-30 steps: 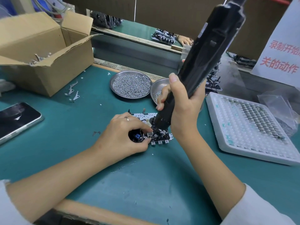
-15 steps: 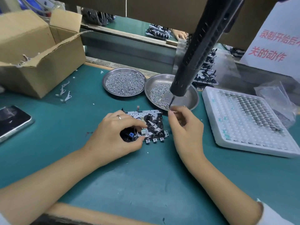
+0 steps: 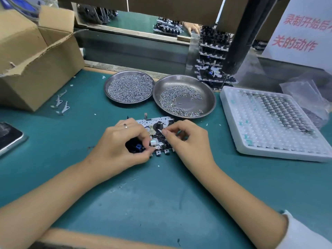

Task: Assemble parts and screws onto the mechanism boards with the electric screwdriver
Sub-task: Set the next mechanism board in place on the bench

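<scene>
A mechanism board [image 3: 158, 123] of grey metal and black parts lies on the green mat at the centre. My left hand [image 3: 122, 142] grips its left end, fingers curled over a black and blue part. My right hand [image 3: 188, 139] pinches a small thin metal piece [image 3: 159, 130] with thumb and forefinger over the board's right half. The black electric screwdriver [image 3: 239, 38] hangs free at the upper right, well above the table, with no hand on it.
Two steel dishes of screws [image 3: 129, 87] [image 3: 179, 101] sit behind the board. A white tray of small parts [image 3: 269, 123] lies right, a stack of boards [image 3: 213, 62] behind it. A cardboard box [image 3: 36, 56], loose metal levers [image 3: 61, 103] and a phone [image 3: 9, 137] are left.
My right hand let go of the screwdriver, which swung up and away to the upper right. That hand came down onto the board and now pinches a small metal piece. The left hand stayed put.
</scene>
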Demonstrator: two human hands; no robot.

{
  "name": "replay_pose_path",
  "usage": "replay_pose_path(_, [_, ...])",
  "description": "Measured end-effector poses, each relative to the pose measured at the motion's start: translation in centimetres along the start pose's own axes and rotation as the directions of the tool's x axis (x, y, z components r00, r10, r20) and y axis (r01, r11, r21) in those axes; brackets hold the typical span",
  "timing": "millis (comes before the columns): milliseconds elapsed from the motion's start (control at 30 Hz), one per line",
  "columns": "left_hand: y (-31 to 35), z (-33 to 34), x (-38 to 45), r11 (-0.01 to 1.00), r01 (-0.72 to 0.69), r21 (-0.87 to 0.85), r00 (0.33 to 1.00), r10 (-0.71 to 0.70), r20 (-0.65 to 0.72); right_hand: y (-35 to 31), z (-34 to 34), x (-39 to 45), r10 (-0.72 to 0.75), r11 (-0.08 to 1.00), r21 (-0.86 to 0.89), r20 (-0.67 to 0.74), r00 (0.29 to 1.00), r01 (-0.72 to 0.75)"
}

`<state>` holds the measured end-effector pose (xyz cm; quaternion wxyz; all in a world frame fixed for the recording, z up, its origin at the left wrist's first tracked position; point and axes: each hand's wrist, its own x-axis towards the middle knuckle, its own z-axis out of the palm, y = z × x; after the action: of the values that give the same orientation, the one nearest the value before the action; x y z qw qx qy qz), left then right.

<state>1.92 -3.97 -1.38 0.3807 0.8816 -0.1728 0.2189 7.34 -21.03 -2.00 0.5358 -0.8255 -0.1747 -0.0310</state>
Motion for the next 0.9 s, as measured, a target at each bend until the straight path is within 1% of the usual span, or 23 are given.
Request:
replay_pose_path(100, [0.1, 0.1, -0.1, 0.999, -0.015, -0.034, 1.0, 0.014, -0.025, -0.1, 0.1, 0.1, 0.011, 1.0, -0.004, 0.002, 1.0, -0.011])
replay_pose_path(233, [0.0, 0.5, -0.1, 0.998, 0.042, -0.044, 0.997, -0.044, -0.058, -0.2, 0.1, 0.1, 0.025, 1.0, -0.018, 0.01, 1.0, -0.025])
replay_pose_path(467, [-1.0, 0.6, 0.0, 0.995, 0.018, -0.098, 1.0, -0.02, -0.015, -0.4, 0.1, 0.3, 0.049, 0.997, -0.056, 0.034, 0.998, -0.047])
replay_pose_path(567, [-1.3, 0.8, -0.1, 0.995, -0.008, -0.102, 0.999, 0.005, -0.031, -0.4, 0.1, 0.2, 0.051, 0.997, -0.059, 0.033, 0.998, -0.049])
replay_pose_path(700, [-1.4, 1.0, -0.3, 0.998, -0.019, -0.062, 0.998, 0.015, -0.055, -0.2, 0.1, 0.2, 0.041, 0.998, -0.052, 0.023, 0.999, -0.04])
replay_pose_path(800, [-1.0, 0.9, -0.4, 1.0, -0.001, -0.029, 0.997, -0.001, -0.071, -0.1, 0.1, 0.0, -0.007, 0.999, -0.034, -0.001, 1.0, 0.007])
replay_pose_path(867, [-0.6, 0.8, -0.3, 0.999, 0.032, 0.002, 0.997, -0.031, -0.067, -0.1, 0.1, -0.4, -0.099, 0.993, -0.072, -0.031, 0.995, 0.096])
replay_pose_path(900, [-0.4, 0.7, -0.3, 0.999, 0.046, 0.017, 0.997, -0.045, -0.063, -0.2, 0.1, -0.7, -0.172, 0.978, -0.128, -0.044, 0.984, 0.165])
